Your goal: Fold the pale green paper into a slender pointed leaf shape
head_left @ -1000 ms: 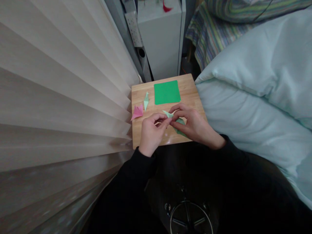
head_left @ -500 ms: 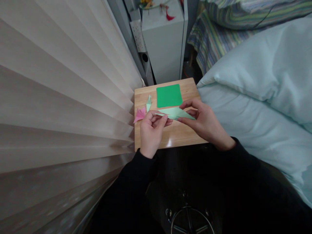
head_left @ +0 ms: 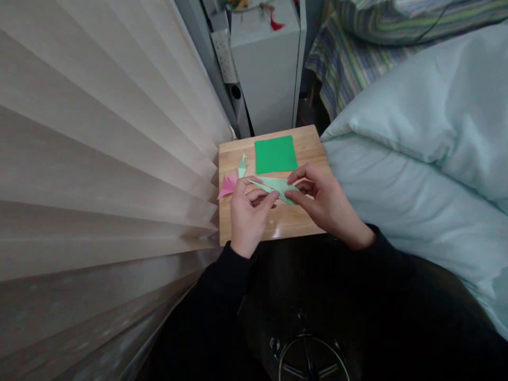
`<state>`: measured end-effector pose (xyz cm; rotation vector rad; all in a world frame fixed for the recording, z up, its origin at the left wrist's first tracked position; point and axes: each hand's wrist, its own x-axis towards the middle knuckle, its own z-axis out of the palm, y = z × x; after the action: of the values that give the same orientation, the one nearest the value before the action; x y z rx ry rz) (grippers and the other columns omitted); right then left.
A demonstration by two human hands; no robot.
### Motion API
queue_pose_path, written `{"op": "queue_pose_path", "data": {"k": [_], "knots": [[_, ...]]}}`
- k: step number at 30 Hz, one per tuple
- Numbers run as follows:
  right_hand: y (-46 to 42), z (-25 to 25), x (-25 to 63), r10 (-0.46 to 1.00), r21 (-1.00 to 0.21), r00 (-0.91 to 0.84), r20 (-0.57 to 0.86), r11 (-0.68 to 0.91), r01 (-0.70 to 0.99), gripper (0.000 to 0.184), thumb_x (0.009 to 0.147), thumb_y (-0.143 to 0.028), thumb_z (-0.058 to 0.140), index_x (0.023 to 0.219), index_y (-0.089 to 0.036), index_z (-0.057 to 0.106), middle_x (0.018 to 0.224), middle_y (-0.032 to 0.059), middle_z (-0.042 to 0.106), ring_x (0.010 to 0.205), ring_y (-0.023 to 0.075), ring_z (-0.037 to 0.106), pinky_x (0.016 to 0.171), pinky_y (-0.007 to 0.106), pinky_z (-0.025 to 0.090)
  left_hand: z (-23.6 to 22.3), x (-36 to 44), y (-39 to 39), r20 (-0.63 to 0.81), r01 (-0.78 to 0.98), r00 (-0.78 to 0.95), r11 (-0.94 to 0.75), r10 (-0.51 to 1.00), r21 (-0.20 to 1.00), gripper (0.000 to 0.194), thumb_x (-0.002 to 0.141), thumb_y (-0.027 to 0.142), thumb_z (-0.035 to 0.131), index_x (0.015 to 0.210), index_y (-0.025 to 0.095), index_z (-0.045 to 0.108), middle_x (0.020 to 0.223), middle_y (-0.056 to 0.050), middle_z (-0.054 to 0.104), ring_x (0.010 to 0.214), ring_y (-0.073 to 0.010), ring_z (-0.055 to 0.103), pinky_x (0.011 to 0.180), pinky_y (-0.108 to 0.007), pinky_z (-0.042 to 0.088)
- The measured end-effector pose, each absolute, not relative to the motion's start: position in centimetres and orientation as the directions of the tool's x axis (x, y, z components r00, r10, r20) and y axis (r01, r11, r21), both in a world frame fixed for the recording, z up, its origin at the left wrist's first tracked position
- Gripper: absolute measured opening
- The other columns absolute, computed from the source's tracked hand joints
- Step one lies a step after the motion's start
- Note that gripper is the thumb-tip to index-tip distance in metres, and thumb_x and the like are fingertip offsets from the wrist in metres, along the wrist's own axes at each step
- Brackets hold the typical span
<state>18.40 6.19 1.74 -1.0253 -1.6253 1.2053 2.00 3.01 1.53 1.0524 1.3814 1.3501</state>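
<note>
A folded piece of light green origami paper (head_left: 279,186) is held between my two hands above a small wooden table (head_left: 273,232). My left hand (head_left: 251,211) pinches its lower left part between thumb and fingers. At its right end, my right hand (head_left: 321,197) grips it with thumb and fingertips, which cover that end. A pink folded paper flower (head_left: 227,186) lies just left of my left hand. Behind it is a small light green folded paper piece (head_left: 242,166). Farther back, a bright green square sheet (head_left: 275,154) lies flat on the table.
A pleated curtain (head_left: 119,159) hangs along the table's left side. Pale blue bedding (head_left: 405,143) borders the right. Behind the table stands a white cabinet (head_left: 265,79) with a red tassel (head_left: 275,20) on top. A round metal stool base (head_left: 311,360) is below.
The folded light green paper has turned, its right end now angled lower and nearer me. My right hand has shifted slightly left, closer to my left hand.
</note>
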Motion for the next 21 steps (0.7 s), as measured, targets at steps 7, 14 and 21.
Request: {"op": "queue_pose_path", "data": {"k": [7,14,21], "knots": [[6.2,1.8,18.3,0.945,-0.94,-0.264,0.193,0.254,0.225,0.003,0.089,-0.019,0.067,0.088,-0.021,0.067,0.086,0.0008,0.071,0.074,0.016,0.061,0.07,0.033,0.046,1.1,1.7,3.2,-0.082,-0.065,-0.182,0.072,0.98,0.995,0.04,0.073,0.022,0.083,0.095,0.021,0.05,0.068,0.004,0.075,0.066,-0.0143,0.075,0.069,-0.025,0.06],[6.3,1.9,18.4,0.913,-0.89,-0.304,0.273,0.359,0.28,0.01,0.089,-0.016,0.065,0.086,-0.022,0.071,0.089,0.0033,0.075,0.084,0.021,0.067,0.076,0.036,0.051,1.5,1.2,3.1,-0.063,0.007,-0.096,0.064,0.993,0.998,0.037,0.075,0.023,0.082,0.093,0.023,0.05,0.068,0.004,0.073,0.065,-0.0165,0.076,0.063,-0.025,0.059],[6.9,2.4,19.6,0.832,-0.783,-0.439,0.339,0.509,0.359,0.014,0.091,-0.012,0.063,0.092,-0.023,0.072,0.096,0.0052,0.077,0.091,0.0241,0.07,0.086,0.042,0.053,1.5,0.3,3.2,-0.045,0.178,-0.05,0.053,0.998,0.983,0.017,0.072,0.023,0.084,0.077,0.017,0.07,0.073,-0.002,0.073,0.065,-0.0144,0.072,0.057,-0.023,0.057]]}}
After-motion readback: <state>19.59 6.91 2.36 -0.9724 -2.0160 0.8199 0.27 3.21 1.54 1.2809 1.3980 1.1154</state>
